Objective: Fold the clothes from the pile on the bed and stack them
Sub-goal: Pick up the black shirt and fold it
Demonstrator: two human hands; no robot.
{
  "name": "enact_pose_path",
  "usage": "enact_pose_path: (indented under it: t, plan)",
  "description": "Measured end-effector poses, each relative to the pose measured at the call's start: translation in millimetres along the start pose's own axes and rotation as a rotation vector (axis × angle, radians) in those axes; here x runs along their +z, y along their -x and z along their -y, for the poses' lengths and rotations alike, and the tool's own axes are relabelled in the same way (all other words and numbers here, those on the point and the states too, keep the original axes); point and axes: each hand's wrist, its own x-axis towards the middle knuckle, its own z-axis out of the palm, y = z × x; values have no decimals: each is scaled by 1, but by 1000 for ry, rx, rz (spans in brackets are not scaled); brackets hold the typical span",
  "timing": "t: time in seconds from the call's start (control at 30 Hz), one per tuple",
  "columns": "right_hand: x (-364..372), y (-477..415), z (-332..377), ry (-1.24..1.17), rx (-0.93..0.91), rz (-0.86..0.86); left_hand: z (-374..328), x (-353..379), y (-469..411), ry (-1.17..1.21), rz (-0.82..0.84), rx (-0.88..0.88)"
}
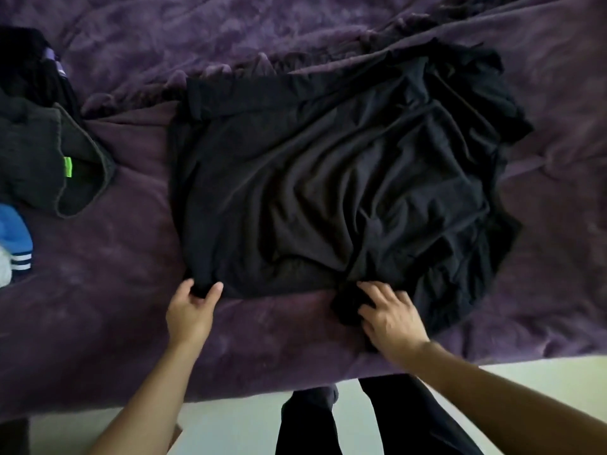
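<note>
— On the bed, what lies there?
— A black garment, spread out in the middle and creased (mostly on its right side), with its near edge toward the person.
— And the hands?
— Apart. The left hand pinches the garment's near left corner between thumb and fingers. The right hand lies on a bunched bit of the near edge, fingers spread; whether it grips, I cannot tell.
— The pile?
— At the left edge, well apart from the garment: dark clothes with a green tag, and a blue piece with white stripes.
</note>
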Motion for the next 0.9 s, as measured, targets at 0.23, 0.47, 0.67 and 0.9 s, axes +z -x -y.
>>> enact_pose_path:
  t: [0.23, 0.47, 0.67, 0.9]
  plan:
    - [-41, 18, -45, -779, 722, -620, -18, -18, -14, 169, -146, 239]
    - [-72, 106, -79, -136, 708, -468, 22, -74, 22, -30, -67, 284]
    - [-46, 132, -104, 88, 1004, -81, 56, -60, 23, -402, 121, 162]
    - [3, 75, -20, 181, 350, -13, 60, -30, 10, -344, 102, 29]
